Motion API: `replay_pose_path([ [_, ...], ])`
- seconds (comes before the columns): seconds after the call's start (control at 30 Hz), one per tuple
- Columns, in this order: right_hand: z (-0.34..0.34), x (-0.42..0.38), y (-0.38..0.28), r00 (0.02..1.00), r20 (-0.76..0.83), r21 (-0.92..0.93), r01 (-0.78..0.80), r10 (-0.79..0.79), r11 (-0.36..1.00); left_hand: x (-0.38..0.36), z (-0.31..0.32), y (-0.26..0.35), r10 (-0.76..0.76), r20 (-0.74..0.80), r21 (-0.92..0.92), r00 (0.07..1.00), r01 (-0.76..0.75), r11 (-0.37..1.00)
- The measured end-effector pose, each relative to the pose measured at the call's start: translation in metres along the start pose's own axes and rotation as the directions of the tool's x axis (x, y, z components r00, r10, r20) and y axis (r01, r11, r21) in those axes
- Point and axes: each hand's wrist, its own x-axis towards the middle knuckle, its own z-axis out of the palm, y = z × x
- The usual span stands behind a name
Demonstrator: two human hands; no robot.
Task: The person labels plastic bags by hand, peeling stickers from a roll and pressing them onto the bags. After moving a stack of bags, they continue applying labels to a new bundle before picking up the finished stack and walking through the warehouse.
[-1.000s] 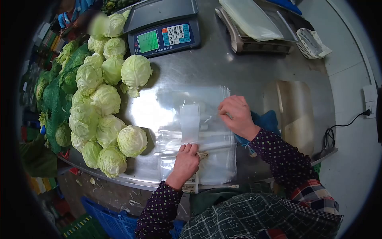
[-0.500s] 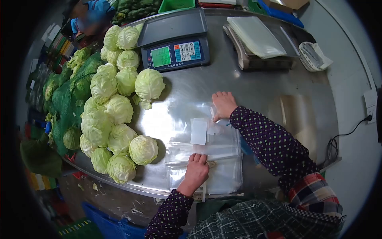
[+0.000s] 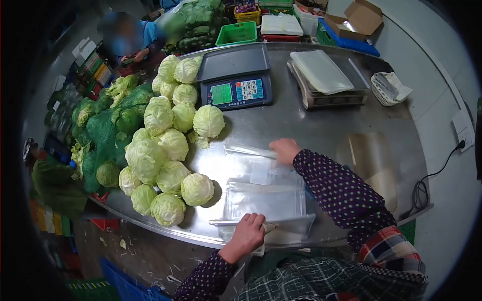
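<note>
Pale green cabbages (image 3: 173, 145) stand grouped at left on the steel surface (image 3: 301, 125). Your left hand (image 3: 246, 234) grips the near edge of the clear plastic bags (image 3: 266, 200), which lie spread before you; your right hand (image 3: 285, 151) appears closed on their far edge. Step in hand, as judged: parting or straightening the bags. Next move calls for a firm pinch on likely slippery film.

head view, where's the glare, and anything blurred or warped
Head view: glare whitens the steel table beside the cabbages and streaks the clear bags; same view: the near table edge bows, corners black; same view: a co-worker's head is blurred.
</note>
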Motion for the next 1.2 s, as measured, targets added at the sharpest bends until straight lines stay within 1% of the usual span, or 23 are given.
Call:
replay_pose_path([
  [0.07, -0.024, -0.031, -0.026, 0.981, -0.110, -0.146, 0.144, -0.160, 0.979, -0.013, -0.021, 0.017, 0.034, -0.045, -0.002, 0.998, -0.034, 0.999],
  [0.13, -0.035, -0.081, -0.053, 0.888, -0.280, -0.173, 0.326, -0.363, 0.930, -0.033, -0.037, 0.039, 0.072, -0.064, -0.040, 0.995, -0.075, 0.996],
  [0.2, -0.032, -0.133, -0.078, 0.816, -0.274, -0.208, 0.466, -0.509, 0.860, -0.049, -0.042, 0.055, 0.058, -0.060, -0.070, 0.997, -0.062, 0.996],
  [0.27, -0.012, -0.175, -0.095, 0.854, -0.023, -0.221, 0.503, -0.520, 0.835, -0.067, -0.038, 0.065, 0.064, -0.091, -0.088, 0.994, -0.072, 0.994],
  [0.3, -0.014, -0.178, -0.097, 0.853, -0.019, -0.220, 0.505, -0.521, 0.835, -0.073, -0.037, 0.067, 0.070, -0.054, -0.096, 0.996, -0.075, 0.993],
  [0.33, -0.018, -0.179, -0.098, 0.883, 0.155, 0.063, 0.438, -0.442, 0.897, -0.076, -0.036, 0.067, 0.069, -0.055, -0.095, 0.996, -0.074, 0.993],
  [0.37, -0.020, -0.178, -0.098, 0.855, 0.340, 0.320, 0.287, -0.393, 0.903, -0.077, -0.033, 0.067, 0.068, -0.072, -0.091, 0.995, -0.075, 0.993],
  [0.43, -0.040, -0.147, -0.090, 0.965, 0.178, 0.413, 0.103, -0.192, 0.905, -0.076, -0.032, 0.069, 0.070, -0.089, -0.082, 0.994, -0.078, 0.994],
  [0.5, -0.026, -0.098, -0.057, 0.996, -0.084, 0.392, 0.000, 0.035, 0.920, -0.069, -0.035, 0.070, 0.069, -0.038, -0.107, 0.997, -0.073, 0.992],
  [0.57, -0.001, -0.058, -0.023, 0.947, -0.294, 0.231, -0.063, 0.131, 0.971, -0.064, -0.037, 0.071, 0.088, -0.031, -0.077, 0.996, -0.090, 0.993],
  [0.6, 0.011, -0.044, -0.011, 0.942, -0.312, 0.236, -0.046, 0.120, 0.971, -0.062, -0.036, 0.072, 0.088, -0.025, -0.061, 0.996, -0.090, 0.994],
  [0.67, 0.025, -0.022, 0.005, 0.913, -0.318, 0.084, -0.242, 0.256, 0.967, -0.059, -0.035, 0.074, 0.068, -0.044, -0.044, 0.997, -0.070, 0.997],
  [0.73, 0.033, -0.018, 0.008, 0.915, -0.275, 0.073, -0.286, 0.295, 0.955, -0.064, -0.027, 0.074, 0.038, -0.010, -0.027, 0.999, -0.039, 0.999],
  [0.8, 0.049, -0.019, 0.014, 0.915, -0.384, 0.008, -0.131, 0.124, 0.991, -0.066, -0.015, 0.073, 0.015, -0.052, 0.008, 0.999, -0.014, 1.000],
  [0.83, 0.043, -0.013, 0.021, 0.917, -0.386, 0.006, -0.106, 0.100, 0.994, -0.064, -0.015, 0.074, 0.018, -0.086, -0.005, 0.996, -0.018, 1.000],
  [0.87, 0.041, -0.009, 0.029, 0.964, -0.235, 0.267, -0.059, 0.124, 0.962, -0.064, -0.014, 0.073, 0.003, -0.089, -0.001, 0.996, -0.003, 1.000],
  [0.9, 0.041, -0.011, 0.033, 0.991, -0.065, 0.512, -0.067, 0.116, 0.856, -0.062, -0.018, 0.074, -0.011, -0.091, -0.016, 0.996, 0.009, 1.000],
  [0.93, 0.035, -0.026, 0.023, 0.991, -0.039, 0.512, -0.087, 0.124, 0.854, -0.059, -0.020, 0.076, -0.023, -0.091, -0.048, 0.996, 0.019, 0.999],
  [0.97, 0.020, -0.050, 0.001, 0.968, -0.251, 0.502, 0.134, -0.005, 0.854, -0.062, -0.020, 0.076, -0.052, -0.072, -0.056, 0.996, 0.048, 0.997],
  [1.0, 0.012, -0.075, -0.016, 0.891, -0.438, 0.447, 0.335, -0.124, 0.830, -0.064, -0.015, 0.078, -0.088, -0.118, -0.044, 0.989, 0.084, 0.996],
  [1.07, 0.018, -0.121, -0.037, 0.666, -0.565, 0.038, 0.611, -0.487, 0.791, -0.060, -0.022, 0.078, -0.118, -0.114, -0.096, 0.987, 0.107, 0.990],
  [1.13, 0.034, -0.161, -0.053, 0.658, -0.289, 0.007, 0.728, -0.695, 0.686, -0.060, -0.019, 0.077, -0.118, -0.090, -0.117, 0.989, 0.107, 0.987],
  [1.2, 0.076, -0.172, -0.049, 0.676, -0.203, 0.033, 0.728, -0.708, 0.685, -0.057, -0.020, 0.075, -0.099, -0.060, -0.103, 0.993, 0.093, 0.990],
])
